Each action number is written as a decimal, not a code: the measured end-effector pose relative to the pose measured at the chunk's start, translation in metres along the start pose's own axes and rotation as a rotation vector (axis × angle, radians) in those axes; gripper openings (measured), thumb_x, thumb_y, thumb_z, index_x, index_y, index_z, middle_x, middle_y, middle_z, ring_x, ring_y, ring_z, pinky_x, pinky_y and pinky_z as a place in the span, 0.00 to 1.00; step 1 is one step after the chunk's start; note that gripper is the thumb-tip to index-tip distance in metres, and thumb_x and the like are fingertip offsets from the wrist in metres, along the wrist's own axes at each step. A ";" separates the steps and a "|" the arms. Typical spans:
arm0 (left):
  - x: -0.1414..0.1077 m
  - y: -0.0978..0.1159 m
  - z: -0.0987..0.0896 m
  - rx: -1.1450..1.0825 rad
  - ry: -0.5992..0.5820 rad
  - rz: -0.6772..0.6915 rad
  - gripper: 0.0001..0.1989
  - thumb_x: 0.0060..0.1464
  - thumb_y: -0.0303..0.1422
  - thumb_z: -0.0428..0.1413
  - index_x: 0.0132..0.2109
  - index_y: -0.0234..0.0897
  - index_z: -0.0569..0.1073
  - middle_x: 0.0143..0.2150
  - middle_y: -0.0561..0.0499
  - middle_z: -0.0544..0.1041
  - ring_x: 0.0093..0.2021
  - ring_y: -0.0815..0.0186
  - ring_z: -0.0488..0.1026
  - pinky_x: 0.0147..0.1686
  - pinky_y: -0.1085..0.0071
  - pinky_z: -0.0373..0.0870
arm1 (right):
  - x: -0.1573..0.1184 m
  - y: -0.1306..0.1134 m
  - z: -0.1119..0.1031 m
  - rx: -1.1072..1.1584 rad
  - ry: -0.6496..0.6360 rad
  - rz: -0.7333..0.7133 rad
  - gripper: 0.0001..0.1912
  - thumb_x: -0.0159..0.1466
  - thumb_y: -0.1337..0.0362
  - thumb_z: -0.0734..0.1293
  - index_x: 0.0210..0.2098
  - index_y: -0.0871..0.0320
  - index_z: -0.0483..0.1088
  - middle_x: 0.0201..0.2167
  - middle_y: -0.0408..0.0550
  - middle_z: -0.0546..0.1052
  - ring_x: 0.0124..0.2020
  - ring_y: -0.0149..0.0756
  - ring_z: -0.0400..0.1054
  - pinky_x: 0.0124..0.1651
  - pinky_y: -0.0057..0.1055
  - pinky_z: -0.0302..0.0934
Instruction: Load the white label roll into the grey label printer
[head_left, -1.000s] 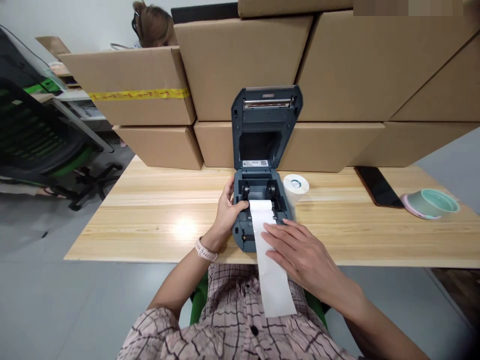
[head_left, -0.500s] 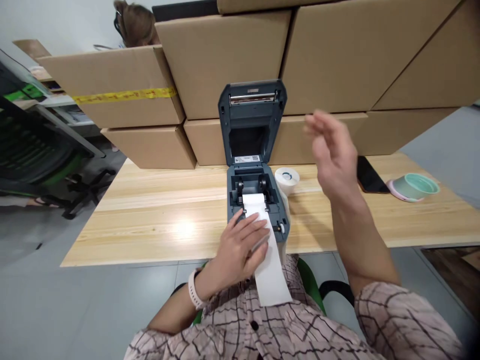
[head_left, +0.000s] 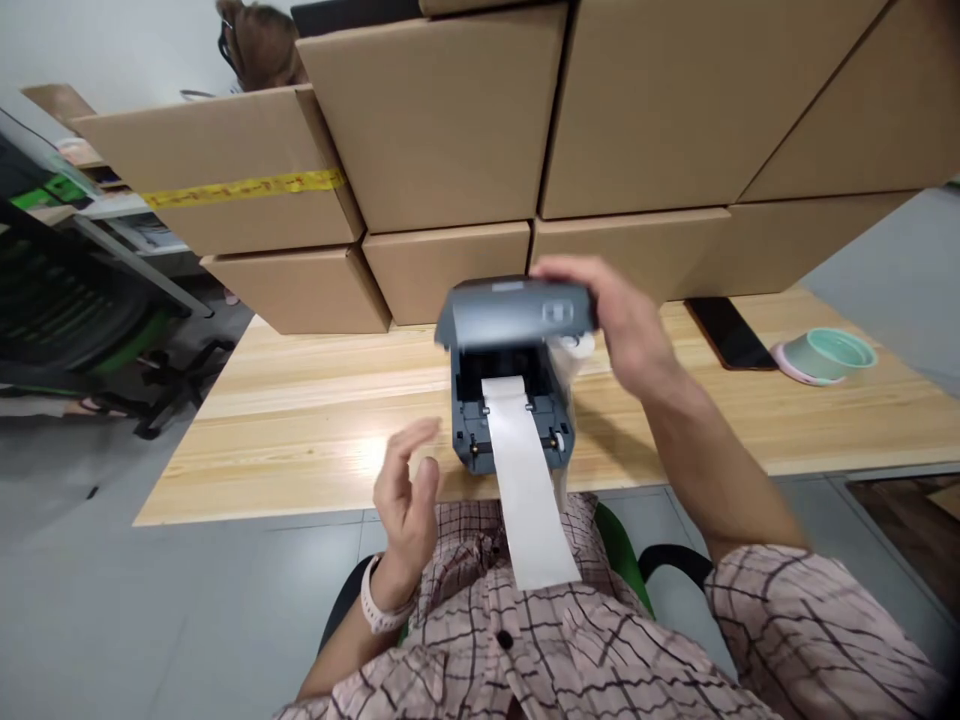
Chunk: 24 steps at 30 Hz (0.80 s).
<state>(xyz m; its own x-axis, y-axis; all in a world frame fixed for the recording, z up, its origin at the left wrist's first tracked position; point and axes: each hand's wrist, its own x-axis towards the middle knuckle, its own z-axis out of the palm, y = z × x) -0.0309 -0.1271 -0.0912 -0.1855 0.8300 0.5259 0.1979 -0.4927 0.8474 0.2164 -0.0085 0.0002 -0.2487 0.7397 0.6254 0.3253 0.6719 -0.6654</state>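
Observation:
A grey label printer [head_left: 466, 430] stands at the table's front edge, its lid [head_left: 502, 318] partly lowered over the body. My right hand [head_left: 631, 335] grips the right edge of that lid, fingers on top. From inside the printer a white label strip [head_left: 531, 510] runs out over the front and hangs down before my shirt. Left of the printer, my left hand [head_left: 409, 500] is in the air, fingers apart, touching nothing. Behind the printer's right side a white label roll [head_left: 579, 345] is mostly hidden by the lid and my right hand.
Stacked cardboard boxes [head_left: 435, 130] line the back of the wooden table [head_left: 300, 420]. On the right lie a black phone [head_left: 729, 333] and a mint-green cup-like container [head_left: 829, 355]. A person's head [head_left: 262, 45] shows behind the boxes; an office chair [head_left: 75, 300] stands at left.
The printer's lid was upright and has swung partly down, with my right hand now on it. My left hand has left the label strip and moved left.

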 end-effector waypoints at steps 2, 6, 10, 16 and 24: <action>0.007 0.001 0.008 -0.016 0.088 -0.022 0.20 0.69 0.37 0.53 0.65 0.50 0.71 0.68 0.50 0.71 0.71 0.57 0.64 0.71 0.53 0.61 | -0.047 -0.008 0.006 -0.111 -0.120 -0.039 0.26 0.78 0.47 0.50 0.63 0.44 0.70 0.65 0.43 0.75 0.68 0.43 0.66 0.72 0.55 0.57; 0.019 0.001 0.029 -0.049 -0.025 -0.166 0.30 0.67 0.41 0.56 0.72 0.52 0.60 0.79 0.53 0.53 0.80 0.55 0.45 0.78 0.53 0.44 | -0.103 -0.011 0.017 -0.265 -0.290 -0.065 0.24 0.78 0.53 0.51 0.67 0.47 0.66 0.68 0.48 0.71 0.72 0.44 0.60 0.74 0.59 0.51; 0.021 -0.010 0.044 -0.157 -0.103 -0.419 0.40 0.60 0.43 0.64 0.74 0.51 0.56 0.80 0.49 0.51 0.80 0.51 0.45 0.77 0.55 0.47 | -0.114 -0.010 0.019 -0.298 -0.274 -0.066 0.25 0.78 0.54 0.52 0.71 0.47 0.61 0.69 0.49 0.70 0.73 0.43 0.59 0.75 0.57 0.49; 0.022 -0.013 0.048 -0.161 -0.049 -0.395 0.44 0.59 0.43 0.65 0.75 0.54 0.53 0.80 0.51 0.48 0.80 0.51 0.42 0.78 0.55 0.46 | -0.112 -0.005 0.027 -0.273 -0.194 -0.070 0.24 0.78 0.54 0.53 0.70 0.47 0.62 0.64 0.50 0.76 0.68 0.45 0.66 0.72 0.56 0.51; -0.030 -0.008 0.040 -0.011 0.197 -0.341 0.30 0.60 0.46 0.63 0.65 0.52 0.65 0.74 0.50 0.60 0.76 0.57 0.53 0.75 0.59 0.51 | -0.120 -0.004 0.046 -0.326 -0.107 -0.052 0.25 0.78 0.55 0.52 0.72 0.47 0.56 0.65 0.52 0.74 0.68 0.48 0.63 0.66 0.53 0.57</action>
<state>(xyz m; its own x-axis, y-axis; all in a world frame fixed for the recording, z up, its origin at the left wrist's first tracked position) 0.0117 -0.1378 -0.1171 -0.4207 0.8810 0.2167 0.0827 -0.2006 0.9762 0.2031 -0.0985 -0.0909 -0.3608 0.7161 0.5975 0.5794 0.6741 -0.4580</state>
